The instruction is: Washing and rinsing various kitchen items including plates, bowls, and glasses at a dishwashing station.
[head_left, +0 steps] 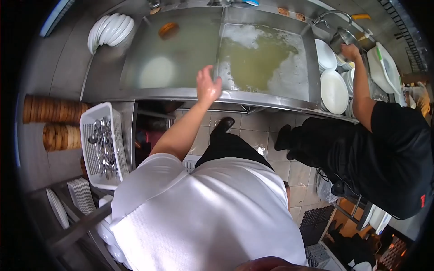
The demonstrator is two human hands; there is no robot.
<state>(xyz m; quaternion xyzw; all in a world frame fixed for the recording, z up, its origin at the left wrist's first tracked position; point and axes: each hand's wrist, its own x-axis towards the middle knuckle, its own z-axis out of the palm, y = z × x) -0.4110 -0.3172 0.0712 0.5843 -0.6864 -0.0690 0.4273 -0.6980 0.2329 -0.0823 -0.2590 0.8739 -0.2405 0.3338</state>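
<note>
My left hand reaches over the front rim of the steel double sink, near the divider, with its fingers spread and nothing in it. Cloudy water stands in the left basin. A round brown thing, perhaps a bamboo steamer part, shows there, and a pale round shape, perhaps a plate, lies blurred under the surface. Yellowish water with white foam stands in the right basin. My right hand is out of view; only a sliver of that arm shows beside my white shirt.
To the right, a co-worker's hand holds a metal pot near the faucet, above stacked white dishes. White plates, bamboo steamers and a white basket of metal cutlery stand left. Floor tiles look wet.
</note>
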